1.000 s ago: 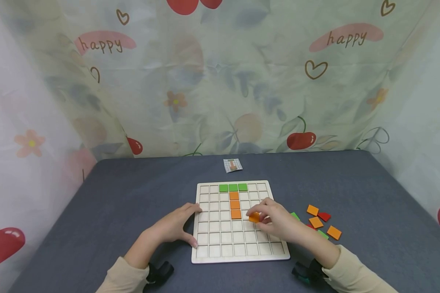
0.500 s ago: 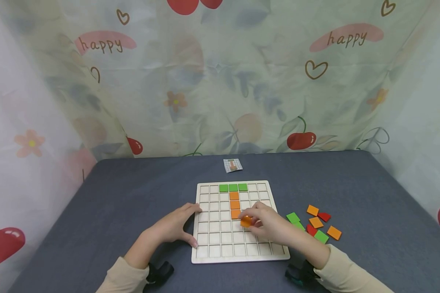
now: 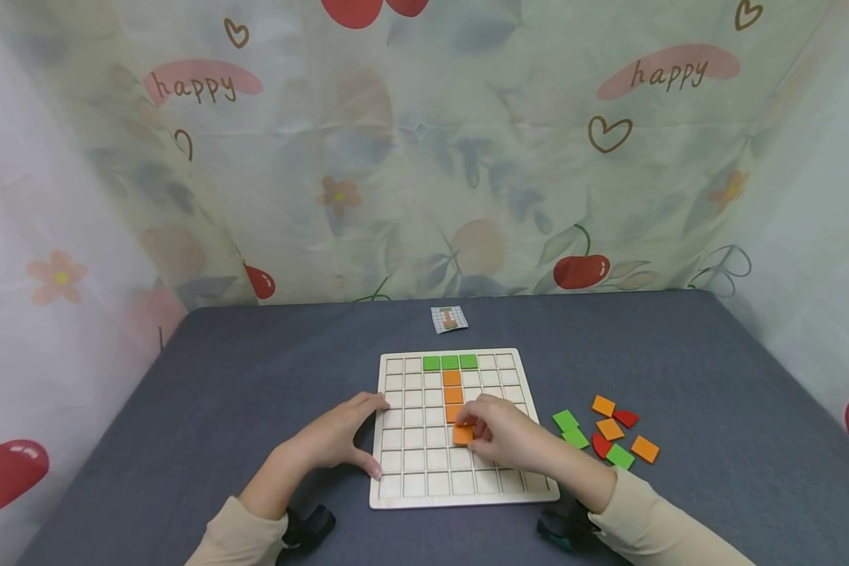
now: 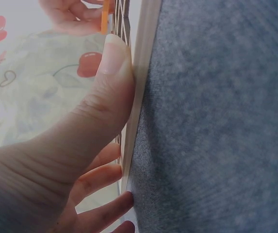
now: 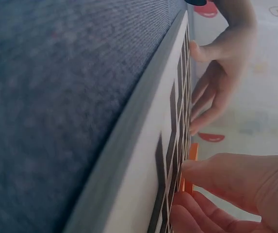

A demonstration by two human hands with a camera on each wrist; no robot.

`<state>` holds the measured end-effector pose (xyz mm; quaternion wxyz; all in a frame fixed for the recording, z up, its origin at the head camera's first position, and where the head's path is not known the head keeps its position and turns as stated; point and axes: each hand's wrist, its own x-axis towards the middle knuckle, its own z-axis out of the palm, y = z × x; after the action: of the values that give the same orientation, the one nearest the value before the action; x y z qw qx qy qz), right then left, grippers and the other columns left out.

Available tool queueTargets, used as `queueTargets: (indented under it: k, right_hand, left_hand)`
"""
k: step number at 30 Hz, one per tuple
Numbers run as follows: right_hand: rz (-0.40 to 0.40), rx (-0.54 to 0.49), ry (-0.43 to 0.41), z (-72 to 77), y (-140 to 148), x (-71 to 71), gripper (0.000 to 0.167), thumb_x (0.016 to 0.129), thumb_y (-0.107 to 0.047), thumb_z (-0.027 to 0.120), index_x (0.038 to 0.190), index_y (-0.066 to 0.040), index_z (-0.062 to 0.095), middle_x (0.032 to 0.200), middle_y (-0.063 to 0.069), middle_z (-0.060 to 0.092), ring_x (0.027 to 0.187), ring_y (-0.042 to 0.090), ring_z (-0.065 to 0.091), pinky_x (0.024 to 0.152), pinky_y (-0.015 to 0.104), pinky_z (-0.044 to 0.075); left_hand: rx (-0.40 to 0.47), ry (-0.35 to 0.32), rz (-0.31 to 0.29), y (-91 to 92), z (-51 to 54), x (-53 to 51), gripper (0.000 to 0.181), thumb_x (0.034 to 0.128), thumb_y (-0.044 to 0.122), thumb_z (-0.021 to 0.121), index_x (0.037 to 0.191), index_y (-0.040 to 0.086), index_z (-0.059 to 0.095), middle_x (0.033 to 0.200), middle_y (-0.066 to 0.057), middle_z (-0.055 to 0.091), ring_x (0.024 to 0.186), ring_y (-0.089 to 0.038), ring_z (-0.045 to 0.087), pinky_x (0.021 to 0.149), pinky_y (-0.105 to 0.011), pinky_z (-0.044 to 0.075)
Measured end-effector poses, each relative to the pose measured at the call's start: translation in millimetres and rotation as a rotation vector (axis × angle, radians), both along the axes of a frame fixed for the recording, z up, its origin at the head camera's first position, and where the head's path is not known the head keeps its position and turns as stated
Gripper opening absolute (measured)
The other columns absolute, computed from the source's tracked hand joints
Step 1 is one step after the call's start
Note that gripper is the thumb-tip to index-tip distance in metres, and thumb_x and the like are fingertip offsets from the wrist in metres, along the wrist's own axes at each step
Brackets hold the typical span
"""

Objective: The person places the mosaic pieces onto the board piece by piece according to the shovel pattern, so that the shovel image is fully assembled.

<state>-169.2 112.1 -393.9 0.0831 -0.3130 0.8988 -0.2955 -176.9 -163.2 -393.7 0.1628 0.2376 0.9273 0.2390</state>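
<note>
A pale grid board (image 3: 424,486) lies on the dark cloth. Three green tiles (image 3: 450,362) line its top row, with a column of three orange tiles (image 3: 453,395) below the middle one. My right hand (image 3: 505,432) pinches an orange square tile (image 3: 463,435) between thumb and fingers, just under that column; in the right wrist view the tile (image 5: 193,151) is tilted against the grid. My left hand (image 3: 336,434) rests at the board's left edge, fingers spread. In the left wrist view its thumb (image 4: 114,63) touches the rim and its fingertips lie farther along the same edge.
Right of the board lie loose orange tiles (image 3: 610,429), green tiles (image 3: 565,421) and red pieces (image 3: 626,418). A small patterned card (image 3: 449,319) lies beyond the board. A printed curtain (image 3: 424,157) hangs behind the table.
My right hand has moved left and slightly toward me with the orange tile, from right of the column to just under it. Loose pieces its arm covered now show. The left hand stays put.
</note>
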Motion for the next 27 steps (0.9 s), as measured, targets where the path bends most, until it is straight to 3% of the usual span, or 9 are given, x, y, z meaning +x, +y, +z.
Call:
queueTargets:
  k: [8,27]
  right_hand:
    - [0.007,0.002,0.057,-2.3,-1.7,-1.5,0.019,0.078,-0.001,0.068,0.097,-0.006,0.066,0.086,0.003,0.060,0.070,0.009,0.051,0.062,0.017,0.043]
    - [-0.042,-0.019,0.029,2.7,1.1,-1.0,0.019,0.082,-0.003,0.064,0.100,-0.007,0.066,0.096,0.005,0.064,0.073,0.007,0.053,0.064,0.018,0.044]
  left_hand:
    - [0.004,0.000,-0.004,0.2,-1.4,-0.9,0.090,0.0598,0.037,0.085,0.134,0.005,0.044,0.139,-0.015,0.043,0.129,-0.031,0.043,0.104,-0.049,0.037]
    - [-0.003,0.000,0.000,-0.4,-0.8,-0.4,0.092,0.0590,0.037,0.085,0.134,0.004,0.044,0.139,-0.015,0.043,0.129,-0.032,0.043,0.104,-0.049,0.037]
